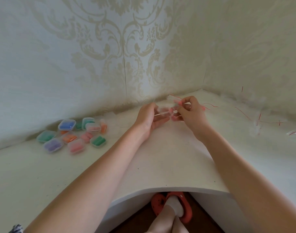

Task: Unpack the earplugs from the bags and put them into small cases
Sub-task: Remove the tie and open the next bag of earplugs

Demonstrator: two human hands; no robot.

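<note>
Above the white table's far corner, my left hand (pixel 149 117) and my right hand (pixel 190 111) meet around a small clear bag (pixel 164 110) with pink earplugs (pixel 173 109) inside. My left hand holds the bag's left end, palm turned inward. My right hand pinches the bag's right end, where a thin red strip (pixel 175 97) sticks up. The bag is blurred, so I cannot tell whether it is torn. At the left stand several small clear cases (pixel 71 134) with blue, green, orange, pink and purple earplugs in them.
Patterned walls close the corner behind the table (pixel 169 157). Empty clear wrappers and red tear strips (pixel 258 121) lie scattered at the right. The table's front edge is cut in a curve, and below it show a foot in a white sock and a red clog (pixel 175 206).
</note>
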